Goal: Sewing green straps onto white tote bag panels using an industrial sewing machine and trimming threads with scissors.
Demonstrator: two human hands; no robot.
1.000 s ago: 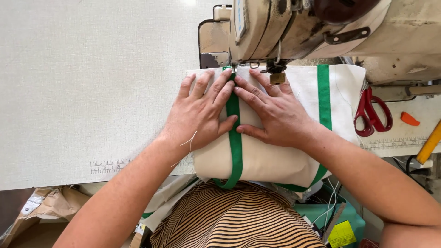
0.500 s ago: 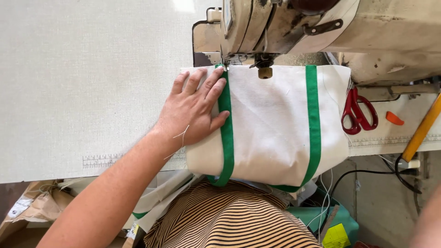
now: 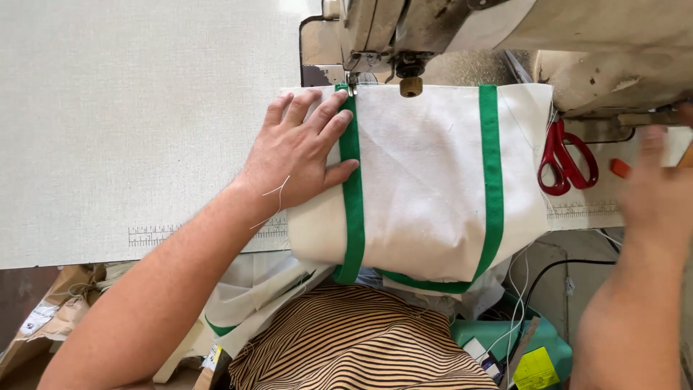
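A cream canvas bag (image 3: 426, 180) with two green straps lies on the sewing table, its top edge under the needle of the sewing machine (image 3: 404, 36). My left hand (image 3: 299, 152) presses flat on the bag's left side, fingers spread beside and over the left green strap (image 3: 351, 188). My right hand (image 3: 657, 195) is raised at the right edge of the view, blurred, fingers up near the machine's body, and holds nothing that I can see. Red-handled scissors (image 3: 567, 162) lie between the bag and that hand.
The pale table top (image 3: 130, 123) stretches to the left, with a printed ruler along its front edge. An orange tool (image 3: 619, 167) lies beside the scissors. Below the table are striped fabric on my lap (image 3: 361, 339), paper scraps, cables and a green box.
My right hand left the bag, went out of view to the right, and now reappears raised near the machine. The left hand stays pressed on the bag. The view shifted closer.
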